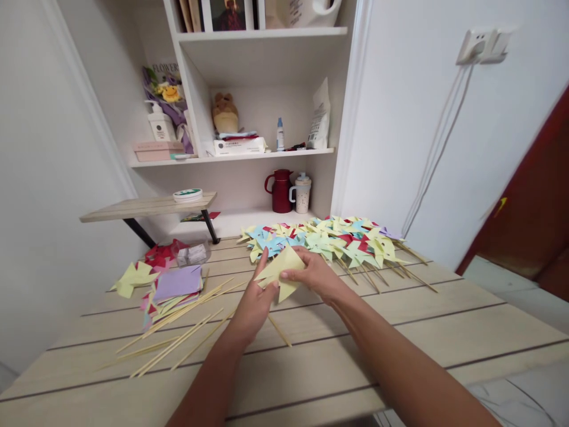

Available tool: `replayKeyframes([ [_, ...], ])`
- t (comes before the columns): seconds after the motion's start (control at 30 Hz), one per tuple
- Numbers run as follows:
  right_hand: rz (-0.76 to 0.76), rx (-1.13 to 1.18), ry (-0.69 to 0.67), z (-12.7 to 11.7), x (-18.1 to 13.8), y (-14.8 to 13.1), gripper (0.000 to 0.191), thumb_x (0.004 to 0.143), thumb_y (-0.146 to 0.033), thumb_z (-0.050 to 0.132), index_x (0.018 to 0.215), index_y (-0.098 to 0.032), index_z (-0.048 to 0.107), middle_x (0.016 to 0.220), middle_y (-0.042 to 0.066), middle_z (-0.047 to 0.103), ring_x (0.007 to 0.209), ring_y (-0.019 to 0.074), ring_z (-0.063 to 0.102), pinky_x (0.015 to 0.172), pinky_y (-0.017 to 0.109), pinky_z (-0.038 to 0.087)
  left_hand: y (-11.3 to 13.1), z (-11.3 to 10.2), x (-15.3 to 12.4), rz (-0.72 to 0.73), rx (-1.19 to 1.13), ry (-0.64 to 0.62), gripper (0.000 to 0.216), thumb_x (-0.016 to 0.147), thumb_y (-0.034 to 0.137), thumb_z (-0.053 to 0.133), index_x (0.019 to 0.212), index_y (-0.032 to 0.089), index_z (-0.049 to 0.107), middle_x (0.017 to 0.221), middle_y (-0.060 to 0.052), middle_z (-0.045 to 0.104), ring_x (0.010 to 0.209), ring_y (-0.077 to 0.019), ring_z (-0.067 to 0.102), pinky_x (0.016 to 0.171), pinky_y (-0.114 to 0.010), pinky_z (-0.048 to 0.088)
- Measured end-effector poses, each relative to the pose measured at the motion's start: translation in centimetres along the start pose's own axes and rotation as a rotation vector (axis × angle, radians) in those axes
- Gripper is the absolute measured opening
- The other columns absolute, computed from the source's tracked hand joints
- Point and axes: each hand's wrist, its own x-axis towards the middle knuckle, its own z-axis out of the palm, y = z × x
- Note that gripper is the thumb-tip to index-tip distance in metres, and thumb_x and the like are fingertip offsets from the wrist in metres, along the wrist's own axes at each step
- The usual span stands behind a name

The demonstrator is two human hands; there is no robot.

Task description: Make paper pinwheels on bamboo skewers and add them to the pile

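Note:
Between my hands, above the middle of the table, is a pale yellow paper pinwheel [288,261] with cut, pointed blades. My left hand [255,299] grips its left side, thumb at the lower edge and forefinger reaching up. From the right, my right hand [313,274] pinches the paper, thumb on the near face and fingers behind. A thin wooden stick [280,331] shows just below the paper; whether it joins the pinwheel I cannot tell. Beyond my hands lies a pile of finished-looking pinwheels [355,240] on sticks, in yellow, blue, green and red.
Loose wooden sticks [178,341] lie at the left, beside stacked coloured paper squares [178,283], a yellow paper piece [133,279] and a clear plastic box [193,254]. A small raised stand [151,207] is behind them. Shelves [235,157] rise at the back.

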Motion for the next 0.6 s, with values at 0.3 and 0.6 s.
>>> replayKeyframes([
  [0.3, 0.208, 0.355, 0.069, 1.3, -0.6, -0.7, 0.030, 0.059, -0.030, 0.085, 0.085, -0.018, 0.077, 0.091, 0.008, 0.076, 0.074, 0.0217, 0.068, 0.067, 0.034, 0.053, 0.1, 0.4, 0.4, -0.011, -0.081, 0.074, 0.078, 0.074, 0.024, 0.080, 0.145, 0.025, 0.047, 0.123, -0.011, 0.070, 0.112, -0.0273, 0.065, 0.104, -0.041, 0.043],
  [0.6, 0.244, 0.731, 0.227, 4.1, -0.9, 0.0, 0.037, 0.059, -0.031, 0.088, 0.090, -0.016, 0.077, 0.081, 0.007, 0.079, 0.072, 0.0224, 0.070, 0.074, 0.035, 0.054, 0.3, -0.4, 0.7, 0.034, -0.064, 0.090, 0.044, 0.080, 0.035, 0.075, 0.120, 0.017, 0.068, 0.124, -0.011, 0.069, 0.122, -0.0272, 0.058, 0.110, -0.042, 0.037],
])
